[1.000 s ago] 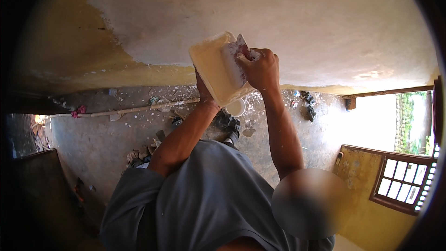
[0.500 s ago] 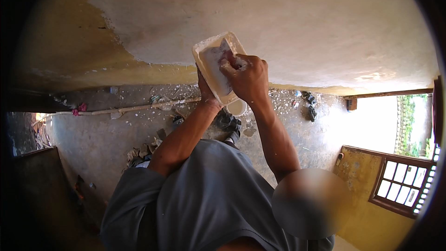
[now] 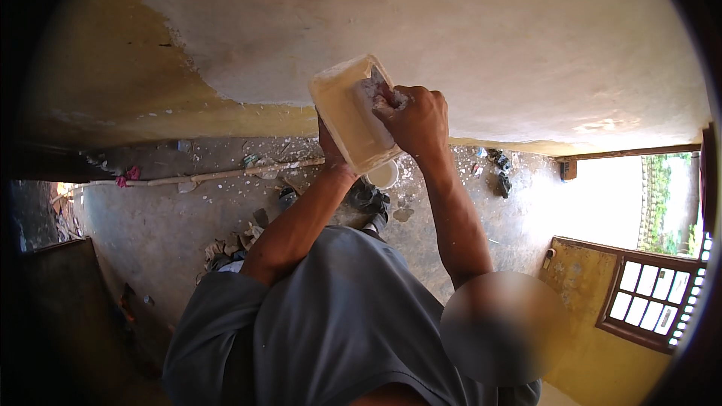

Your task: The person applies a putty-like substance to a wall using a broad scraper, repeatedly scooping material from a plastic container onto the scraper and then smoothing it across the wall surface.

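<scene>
A rectangular cream plastic tray (image 3: 347, 109), smeared with whitish paste, is held up in front of the wall. My left hand (image 3: 329, 143) grips its left side from beneath, most of the fingers hidden behind it. Over the tray's right edge, my right hand (image 3: 420, 116) is closed around a paste-covered putty scraper (image 3: 375, 74). The scraper's blade lies along the inside of the right wall, partly covered by the fingers. White paste coats the right thumb and knuckles.
The wall (image 3: 451, 22) ahead has a pale coated area beside bare yellow at the left. Below are a white bucket (image 3: 383, 174), a long pole (image 3: 218, 177) and dark plastic bags (image 3: 502, 173) on a spattered floor. A brown-framed window (image 3: 650, 293) is at lower right.
My right hand and the scraper have moved right, from the tray's middle to its right side. More of the tray's inside shows. My left hand stays nearly where it was.
</scene>
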Motion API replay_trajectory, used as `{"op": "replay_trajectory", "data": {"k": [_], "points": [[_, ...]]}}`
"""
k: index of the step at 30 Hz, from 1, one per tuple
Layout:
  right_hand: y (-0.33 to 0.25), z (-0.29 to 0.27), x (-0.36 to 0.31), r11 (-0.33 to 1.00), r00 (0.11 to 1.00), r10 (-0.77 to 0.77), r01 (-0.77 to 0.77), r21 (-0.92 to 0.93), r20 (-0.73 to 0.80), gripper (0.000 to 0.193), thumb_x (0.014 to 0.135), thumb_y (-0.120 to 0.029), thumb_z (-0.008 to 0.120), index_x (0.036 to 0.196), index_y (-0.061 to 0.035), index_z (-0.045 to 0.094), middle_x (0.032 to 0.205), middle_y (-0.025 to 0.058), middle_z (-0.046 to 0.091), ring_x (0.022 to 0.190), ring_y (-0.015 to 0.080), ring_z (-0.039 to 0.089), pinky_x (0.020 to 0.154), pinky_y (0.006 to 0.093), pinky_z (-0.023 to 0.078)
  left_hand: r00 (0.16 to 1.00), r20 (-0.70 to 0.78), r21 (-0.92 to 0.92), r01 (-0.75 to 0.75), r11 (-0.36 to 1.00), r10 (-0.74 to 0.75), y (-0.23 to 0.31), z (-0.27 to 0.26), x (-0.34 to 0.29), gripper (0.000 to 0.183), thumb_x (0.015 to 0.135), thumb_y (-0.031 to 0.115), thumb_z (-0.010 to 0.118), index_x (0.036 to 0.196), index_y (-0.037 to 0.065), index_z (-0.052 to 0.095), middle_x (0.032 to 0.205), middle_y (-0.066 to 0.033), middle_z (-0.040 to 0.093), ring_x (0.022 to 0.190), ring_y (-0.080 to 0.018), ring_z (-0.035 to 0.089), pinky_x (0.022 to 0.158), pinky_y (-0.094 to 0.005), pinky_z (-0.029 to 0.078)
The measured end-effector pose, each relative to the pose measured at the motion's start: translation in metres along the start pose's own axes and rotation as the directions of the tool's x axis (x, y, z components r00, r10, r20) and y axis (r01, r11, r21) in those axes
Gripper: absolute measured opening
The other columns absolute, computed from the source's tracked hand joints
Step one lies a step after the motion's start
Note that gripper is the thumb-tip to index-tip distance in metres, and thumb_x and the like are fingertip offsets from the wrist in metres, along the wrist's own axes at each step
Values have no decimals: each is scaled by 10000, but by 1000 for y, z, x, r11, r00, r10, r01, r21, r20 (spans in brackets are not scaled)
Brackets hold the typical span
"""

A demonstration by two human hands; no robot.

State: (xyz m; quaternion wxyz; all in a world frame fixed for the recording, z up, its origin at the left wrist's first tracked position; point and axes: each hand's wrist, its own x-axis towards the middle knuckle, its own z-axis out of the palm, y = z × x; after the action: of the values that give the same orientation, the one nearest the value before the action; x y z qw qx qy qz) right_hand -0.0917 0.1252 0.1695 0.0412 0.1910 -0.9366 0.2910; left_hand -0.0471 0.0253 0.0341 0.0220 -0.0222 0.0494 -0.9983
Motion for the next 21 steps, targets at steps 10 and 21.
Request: {"op": "replay_trajectory", "data": {"k": [10,21], "points": [[-1,15,-11,915,937,-345,320,-244,-63,64,791,-124,655,794,-62,665,780,132,675,702,297,690,598,403,566,997,-49,28,-56,998,57,-6,13,2,593,976,586,408,1334,131,540,1260,-115,609,1117,-300,618,965,-462,522],[-17,6,-21,919,923,-377,383,-98,73,112,739,-166,708,768,-69,661,707,104,649,660,282,672,622,418,540,973,-201,293,-48,955,110,-5,22,-1,726,925,712,378,1369,149,489,1239,-85,601,1114,-260,613,954,-433,524]]}}
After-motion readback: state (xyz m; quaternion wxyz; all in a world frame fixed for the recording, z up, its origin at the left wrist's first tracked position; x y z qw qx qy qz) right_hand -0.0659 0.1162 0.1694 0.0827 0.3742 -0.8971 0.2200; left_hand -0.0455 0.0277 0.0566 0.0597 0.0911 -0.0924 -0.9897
